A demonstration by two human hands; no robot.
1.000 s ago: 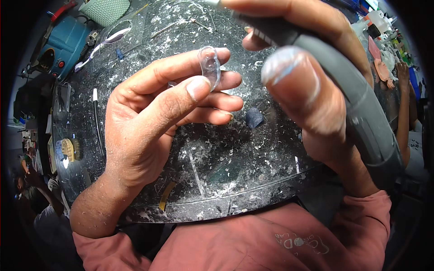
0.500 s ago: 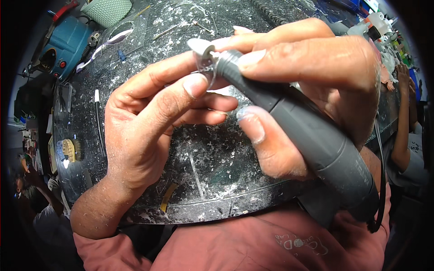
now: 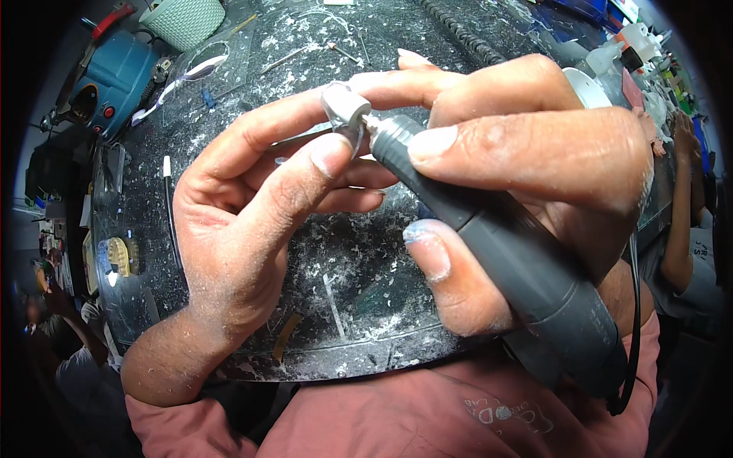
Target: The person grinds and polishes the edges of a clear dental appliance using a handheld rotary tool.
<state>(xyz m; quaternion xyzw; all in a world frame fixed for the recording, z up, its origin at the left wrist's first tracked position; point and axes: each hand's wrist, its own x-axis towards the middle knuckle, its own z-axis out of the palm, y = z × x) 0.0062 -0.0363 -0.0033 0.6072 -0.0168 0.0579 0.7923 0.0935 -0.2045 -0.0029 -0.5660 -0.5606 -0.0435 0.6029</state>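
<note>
While left hand (image 3: 244, 221) pinches clear piece (image 3: 353, 137), right hand (image 3: 527, 175) grips grinder handpiece (image 3: 504, 259).

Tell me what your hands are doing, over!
Left hand pinches a small clear piece. Right hand grips the grey rotary tool, its tip against the piece. Nothing in the way; dusty black table below.

Dark speckled bench (image 3: 343, 259): white shavings (image 3: 359, 328), black pen (image 3: 169, 206), teal basket (image 3: 183, 19).

Workshop: dust-strewn dark bench (image 3: 343, 267), blue grinding motor unit (image 3: 114, 80).
</note>
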